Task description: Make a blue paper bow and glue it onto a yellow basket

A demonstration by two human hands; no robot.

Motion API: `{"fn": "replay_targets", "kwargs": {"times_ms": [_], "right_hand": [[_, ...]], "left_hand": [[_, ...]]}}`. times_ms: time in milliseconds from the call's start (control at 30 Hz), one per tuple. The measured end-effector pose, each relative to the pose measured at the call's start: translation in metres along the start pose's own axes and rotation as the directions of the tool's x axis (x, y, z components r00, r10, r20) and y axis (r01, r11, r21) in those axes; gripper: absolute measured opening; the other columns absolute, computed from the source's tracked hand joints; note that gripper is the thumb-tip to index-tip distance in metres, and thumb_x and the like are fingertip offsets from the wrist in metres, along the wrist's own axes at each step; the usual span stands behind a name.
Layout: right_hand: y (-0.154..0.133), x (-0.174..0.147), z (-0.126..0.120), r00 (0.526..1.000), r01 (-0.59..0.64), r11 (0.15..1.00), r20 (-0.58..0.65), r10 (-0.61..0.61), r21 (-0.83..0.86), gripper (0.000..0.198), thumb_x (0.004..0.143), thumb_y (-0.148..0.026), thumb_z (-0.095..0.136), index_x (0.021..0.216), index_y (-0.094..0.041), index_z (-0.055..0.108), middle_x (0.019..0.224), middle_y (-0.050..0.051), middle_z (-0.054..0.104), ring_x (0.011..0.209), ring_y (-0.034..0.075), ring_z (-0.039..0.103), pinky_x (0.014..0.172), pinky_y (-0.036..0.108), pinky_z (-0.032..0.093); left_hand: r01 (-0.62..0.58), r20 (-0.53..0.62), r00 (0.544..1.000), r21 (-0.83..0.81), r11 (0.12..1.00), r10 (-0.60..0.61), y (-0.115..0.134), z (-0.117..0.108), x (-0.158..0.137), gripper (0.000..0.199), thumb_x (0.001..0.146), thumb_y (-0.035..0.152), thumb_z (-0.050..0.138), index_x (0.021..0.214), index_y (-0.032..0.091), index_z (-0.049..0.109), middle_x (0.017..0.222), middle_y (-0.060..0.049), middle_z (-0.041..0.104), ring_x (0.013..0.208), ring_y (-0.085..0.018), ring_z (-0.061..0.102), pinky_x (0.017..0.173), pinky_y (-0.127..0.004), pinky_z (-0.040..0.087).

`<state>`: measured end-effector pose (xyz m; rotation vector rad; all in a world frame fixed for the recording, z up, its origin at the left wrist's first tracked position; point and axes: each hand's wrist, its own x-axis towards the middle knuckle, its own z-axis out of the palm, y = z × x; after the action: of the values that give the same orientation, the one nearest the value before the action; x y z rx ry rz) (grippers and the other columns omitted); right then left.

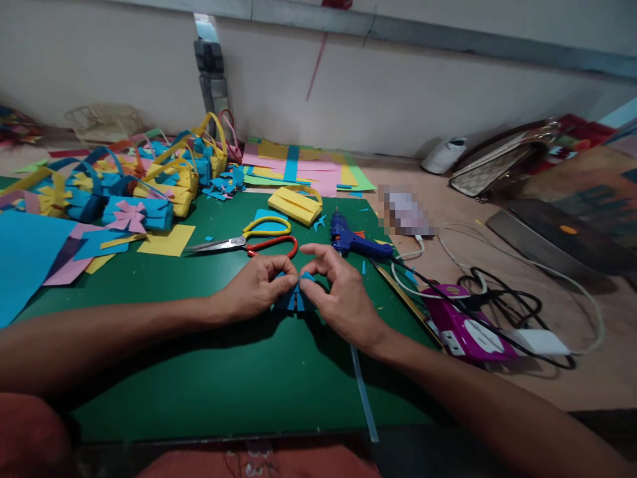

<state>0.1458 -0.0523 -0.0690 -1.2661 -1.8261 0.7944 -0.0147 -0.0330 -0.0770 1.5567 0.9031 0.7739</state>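
A small blue paper flower (297, 302) with cut petals is held between both hands over the green cutting mat (209, 378). My left hand (259, 285) pinches its left side between thumb and fingers. On the other side my right hand (343, 292) grips it with the thumb and a bent finger. Just beyond the hands lie scissors (249, 244) with one yellow and one red handle. A blue glue gun (355, 240) rests beyond the right hand. Behind the scissors sits a yellow paper basket (295, 204) with a handle.
Several finished paper baskets (139, 214) crowd the back left, near blue paper sheets (30, 259). Coloured paper (318, 169) is stacked by the wall. At right are a purple power strip (468, 328), tangled cables, a phone (408, 211) and a bag (502, 162).
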Motion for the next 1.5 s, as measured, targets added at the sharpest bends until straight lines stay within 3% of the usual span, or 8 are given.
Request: {"fn": "replay_targets", "kwargs": {"times_ms": [233, 500, 700, 933, 1267, 1367, 1500], "right_hand": [[-0.0026, 0.0023, -0.0003, 0.998, -0.003, 0.998, -0.066, 0.007, 0.060, 0.032, 0.075, -0.014, 0.052, 0.106, -0.019, 0.049, 0.075, -0.001, 0.058, 0.071, 0.014, 0.058, 0.066, 0.028, 0.044], [0.0030, 0.0024, -0.0010, 0.999, 0.029, 0.999, -0.031, -0.027, 0.039, 0.027, 0.077, -0.017, 0.054, 0.104, -0.020, 0.051, 0.078, 0.000, 0.060, 0.074, 0.015, 0.059, 0.071, 0.031, 0.044], [0.0023, -0.0005, -0.0040, 0.999, 0.039, 0.999, -0.010, -0.039, 0.013, 0.029, 0.078, -0.015, 0.053, 0.106, -0.021, 0.051, 0.077, 0.000, 0.060, 0.074, 0.015, 0.058, 0.071, 0.031, 0.044], [0.0046, -0.0005, -0.0031, 1.000, 0.009, 1.000, -0.018, -0.009, 0.028, 0.026, 0.080, -0.020, 0.053, 0.106, -0.022, 0.051, 0.078, 0.001, 0.060, 0.075, 0.016, 0.059, 0.070, 0.031, 0.044], [0.0041, 0.0022, -0.0043, 1.000, -0.023, 1.000, 0.003, 0.023, 0.013, 0.025, 0.082, -0.023, 0.052, 0.107, -0.021, 0.052, 0.076, 0.001, 0.060, 0.073, 0.016, 0.058, 0.067, 0.031, 0.045], [0.0048, 0.0028, -0.0042, 0.999, -0.034, 0.999, 0.011, 0.034, 0.016, 0.025, 0.081, -0.022, 0.053, 0.106, -0.021, 0.052, 0.077, 0.001, 0.060, 0.073, 0.016, 0.057, 0.068, 0.031, 0.044], [0.0064, 0.0032, -0.0043, 0.995, -0.092, 0.985, 0.051, 0.085, 0.145, 0.028, 0.084, -0.025, 0.048, 0.112, -0.020, 0.048, 0.075, -0.001, 0.057, 0.062, 0.012, 0.052, 0.059, 0.027, 0.042]], "left_hand": [[0.135, 0.042, 0.990, -0.077, 0.988, -0.132, 0.0080, -0.0009, 0.0014, 0.022, 0.072, 0.036, 0.059, 0.072, 0.015, 0.053, 0.056, 0.005, 0.049, 0.048, -0.006, 0.044, 0.047, -0.018, 0.034], [0.165, 0.101, 0.982, -0.049, 0.985, -0.159, 0.0046, -0.0023, 0.0016, 0.019, 0.072, 0.032, 0.060, 0.070, 0.015, 0.054, 0.057, 0.003, 0.056, 0.050, -0.007, 0.047, 0.049, -0.018, 0.035], [0.103, 0.125, 0.986, 0.025, 0.994, -0.106, 0.0053, -0.0039, 0.0034, 0.017, 0.073, 0.029, 0.059, 0.066, 0.015, 0.055, 0.057, 0.002, 0.055, 0.052, -0.008, 0.046, 0.051, -0.019, 0.035], [0.211, 0.158, 0.968, -0.085, 0.974, -0.196, 0.0029, -0.0025, 0.0053, 0.014, 0.072, 0.028, 0.060, 0.072, 0.015, 0.055, 0.058, 0.002, 0.059, 0.049, -0.008, 0.049, 0.048, -0.018, 0.034], [0.261, 0.157, 0.956, -0.085, 0.962, -0.246, 0.0082, -0.0047, 0.0077, 0.020, 0.070, 0.034, 0.061, 0.073, 0.015, 0.053, 0.055, 0.004, 0.052, 0.049, -0.007, 0.044, 0.048, -0.019, 0.031], [0.225, 0.141, 0.967, -0.068, 0.972, -0.213, 0.0098, -0.0057, 0.0088, 0.020, 0.072, 0.034, 0.059, 0.070, 0.015, 0.052, 0.053, 0.006, 0.047, 0.048, -0.006, 0.040, 0.047, -0.019, 0.030], [0.189, 0.069, 0.981, -0.080, 0.979, -0.184, 0.0089, -0.0038, 0.0077, 0.020, 0.074, 0.033, 0.057, 0.068, 0.015, 0.051, 0.052, 0.007, 0.044, 0.048, -0.006, 0.036, 0.048, -0.018, 0.029]]}}
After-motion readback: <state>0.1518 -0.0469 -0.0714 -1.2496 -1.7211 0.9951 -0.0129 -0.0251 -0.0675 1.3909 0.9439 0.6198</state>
